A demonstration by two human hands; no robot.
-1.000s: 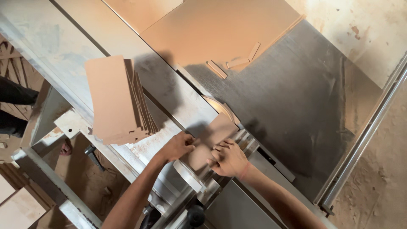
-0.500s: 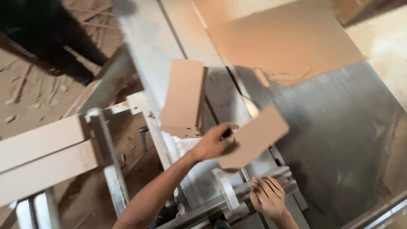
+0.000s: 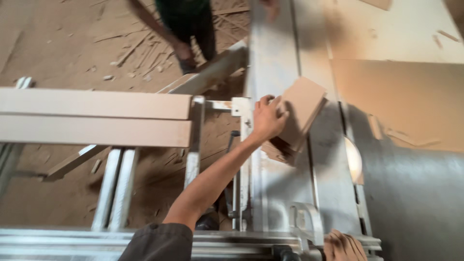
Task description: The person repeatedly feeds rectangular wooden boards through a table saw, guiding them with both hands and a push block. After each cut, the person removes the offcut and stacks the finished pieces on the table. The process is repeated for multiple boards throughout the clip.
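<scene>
Two hands in view here, and they're doing very different things. The left hand [image 3: 267,118] is stretched out over the grey metal sliding table [image 3: 280,188] of a panel saw, fingers [image 3: 276,115] wrapped over the near edge of a stack of tan fibreboard rectangles [image 3: 299,113]. It looks closed on the top piece or two, with the stack sitting tilted on the table just left of the pale circular saw blade [image 3: 354,159] poking up through its slot. The right hand [image 3: 344,245] is down at the bottom edge of the picture, resting near a silver metal handle bracket [image 3: 309,220]; it's cut off by the frame, so I can't tell if it's gripping anything or just lying there.

My read on the step: this is the stacking part, with the cut piece being squared onto the pile rather than anything being fed to the blade. The next move would call for keeping that stack from sliding right toward the blade, since it's near it and leaning.

Other stuff around: a big brown fibreboard sheet [image 3: 401,104] lies across the far side of the table, two long pale boards [image 3: 96,118] rest on the outrigger frame to the left, and another person in dark clothes [image 3: 188,24] stands on the sawdust-covered floor [image 3: 58,48] up top.
</scene>
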